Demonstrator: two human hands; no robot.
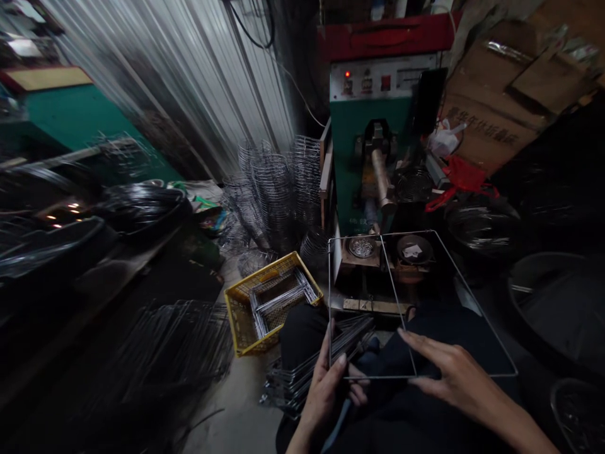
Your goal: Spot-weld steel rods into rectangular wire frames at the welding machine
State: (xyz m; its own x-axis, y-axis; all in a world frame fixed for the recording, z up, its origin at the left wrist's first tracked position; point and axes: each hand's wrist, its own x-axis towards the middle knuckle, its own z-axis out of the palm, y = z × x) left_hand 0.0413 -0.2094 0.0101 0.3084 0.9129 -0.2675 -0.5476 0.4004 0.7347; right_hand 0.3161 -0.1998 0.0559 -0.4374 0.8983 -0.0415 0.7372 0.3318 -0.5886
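A green machine (346,135) is standing beyond a wire frame (329,277) above the lap (392,416). The left hand (331,378) is clamping its fingers on the frame's near left corner; the right hand (449,366), around the middle bar (392,277).

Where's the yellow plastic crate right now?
In the head view, the yellow plastic crate is on the floor left of centre, beside the person's left knee and in front of the tall wire stacks.

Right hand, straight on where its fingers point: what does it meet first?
Likely the middle rod of the wire frame, just at the fingers of the right hand; depth and contact are hard to judge.
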